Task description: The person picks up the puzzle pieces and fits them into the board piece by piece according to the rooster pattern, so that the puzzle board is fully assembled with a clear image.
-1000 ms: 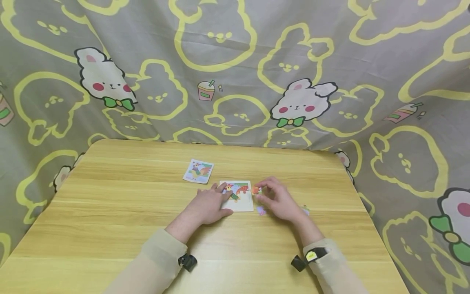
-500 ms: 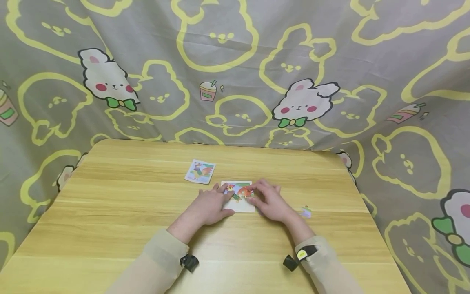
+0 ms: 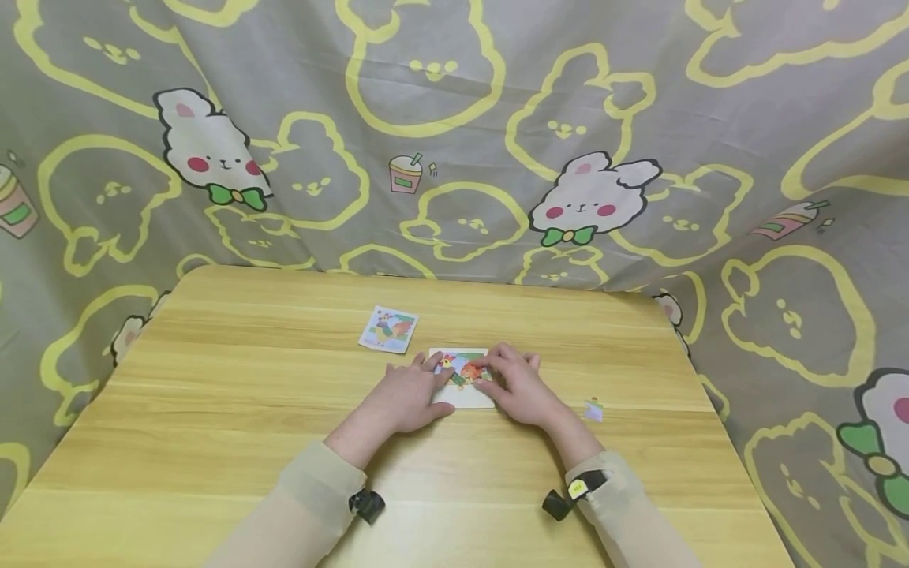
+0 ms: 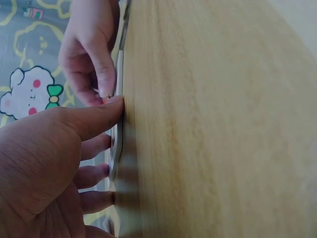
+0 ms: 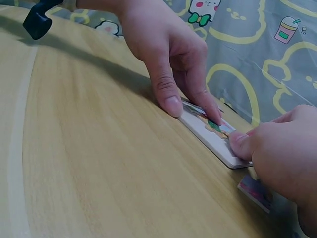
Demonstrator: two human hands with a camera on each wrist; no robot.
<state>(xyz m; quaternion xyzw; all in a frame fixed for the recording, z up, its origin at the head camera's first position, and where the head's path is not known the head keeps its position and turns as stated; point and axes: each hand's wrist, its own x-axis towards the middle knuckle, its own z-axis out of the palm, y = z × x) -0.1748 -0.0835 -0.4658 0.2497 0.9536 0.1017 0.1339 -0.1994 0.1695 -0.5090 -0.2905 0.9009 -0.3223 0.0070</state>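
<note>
A small white-framed puzzle board (image 3: 461, 399) lies flat on the table, its upper part filled with a colourful rooster picture and its lower part bare white. My left hand (image 3: 406, 398) rests on its left side, fingers extended over the picture and thumb by the near edge. At the board's right side my right hand (image 3: 524, 388) pinches an orange puzzle piece (image 3: 473, 371) between thumb and fingers, down against the picture. Fingers cover much of that piece. The right wrist view has a loose purple piece (image 5: 255, 192) beside the board's corner, under the right hand.
Behind the board to the left lies a picture card (image 3: 388, 330) with the same rooster. Another loose puzzle piece (image 3: 593, 409) lies right of the right hand. A patterned curtain (image 3: 454, 142) hangs behind the wooden table (image 3: 248, 442).
My right hand has moved left, carrying the orange piece from beside the board onto the picture's right part. The left hand has stayed on the board.
</note>
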